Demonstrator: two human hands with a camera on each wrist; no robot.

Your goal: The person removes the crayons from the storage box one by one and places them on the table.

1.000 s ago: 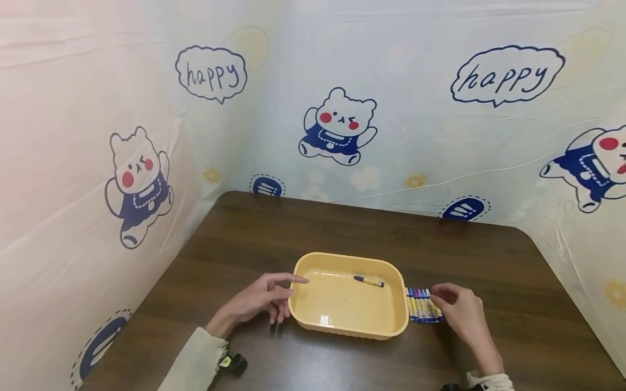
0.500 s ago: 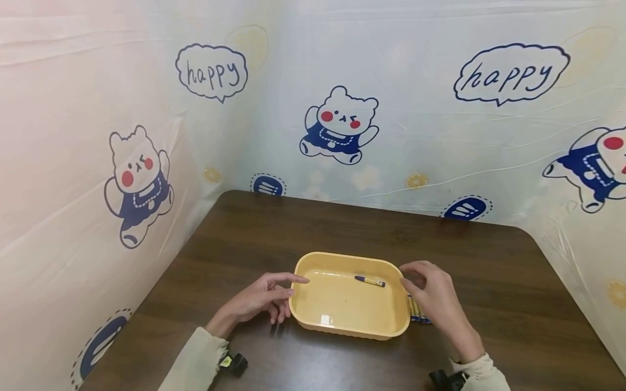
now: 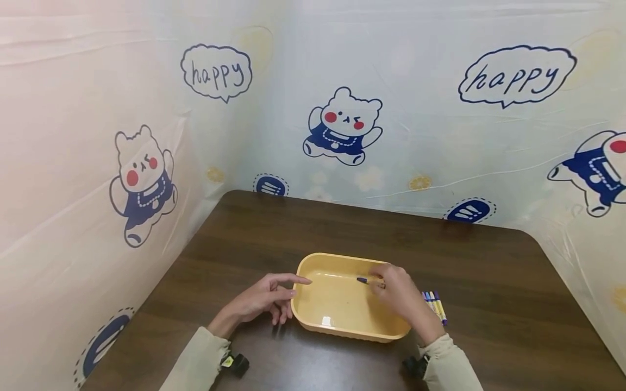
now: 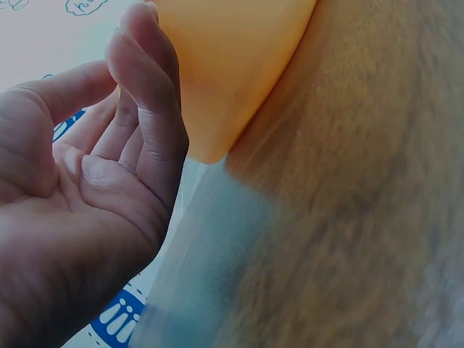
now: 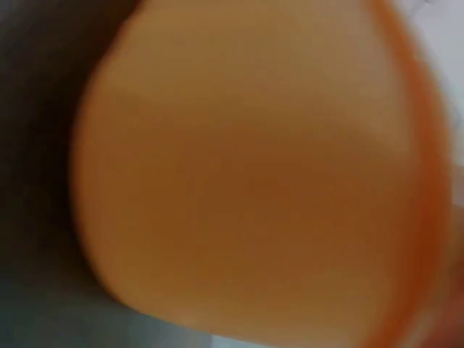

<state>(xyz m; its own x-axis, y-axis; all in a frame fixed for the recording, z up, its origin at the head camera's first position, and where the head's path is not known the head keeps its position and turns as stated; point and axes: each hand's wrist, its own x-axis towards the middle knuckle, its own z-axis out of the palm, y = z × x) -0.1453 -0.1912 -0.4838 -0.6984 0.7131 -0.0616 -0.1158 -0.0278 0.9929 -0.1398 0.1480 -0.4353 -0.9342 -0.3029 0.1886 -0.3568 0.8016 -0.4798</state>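
A yellow plastic box (image 3: 342, 326) stands on the table. One crayon with a dark blue tip (image 3: 362, 280) and a yellow wrapper lies inside it. My right hand (image 3: 395, 288) reaches over the box's right side, its thumb and fingers around the crayon; whether they pinch it is hidden. The right wrist view is blurred and shows mostly the box wall (image 5: 239, 181). At the box's left end, my left hand (image 3: 266, 296) has its straight index finger over the rim and its thumb beside it. Several similar crayons (image 3: 435, 308) lie in a row right of the box, partly behind my right wrist.
The dark wooden table (image 3: 274, 233) extends around the box, with its back edge near a patterned curtain (image 3: 415, 136). Another curtain side stands along the left edge. The box walls rise around the crayon.
My right hand has moved left from the row of crayons, across the rim, to the crayon inside the box. The left hand and box stay in place. The head view has shifted slightly.
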